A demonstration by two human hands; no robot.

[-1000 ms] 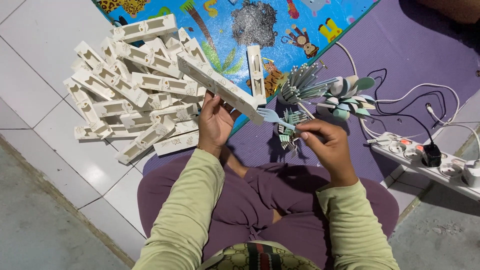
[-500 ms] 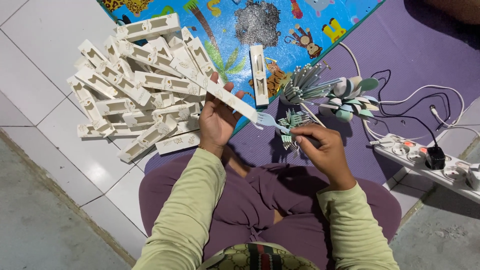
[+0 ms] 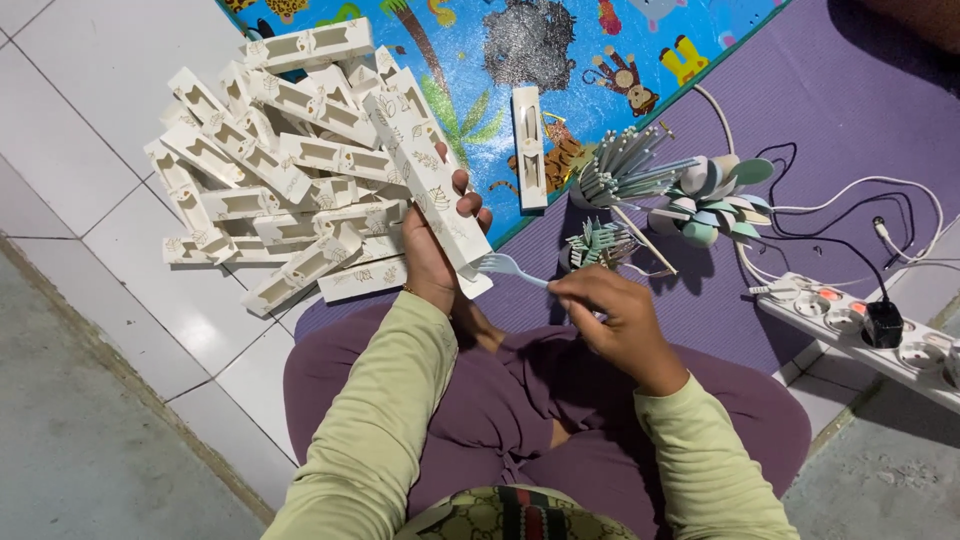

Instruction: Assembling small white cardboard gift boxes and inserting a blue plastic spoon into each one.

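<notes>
- Paper sleeve (image 3: 428,180) at centre: white with a faint leaf print.
- Fork (image 3: 508,267) at centre: pale blue.
- Pile of sleeves (image 3: 270,170) at upper left: white, some with the same leaf print.
- Play mat (image 3: 520,50) along the top: bright blue with palm trees, a monkey and other animals.
- Mat (image 3: 800,110) at upper right: plain purple.
- Shirt sleeves (image 3: 370,440) at the bottom: light yellow-green.
- Trousers (image 3: 520,400) at lower centre: purple.
- Power strip (image 3: 850,325) at right: white with red switches.
- Floor tiles (image 3: 80,130) at left: white.

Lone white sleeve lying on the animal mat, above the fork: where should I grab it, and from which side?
Grip the lone white sleeve across its narrow width near the middle, coming from above. It lies flat, long axis running away from the person, both long edges clear of the straw bundle.
</notes>
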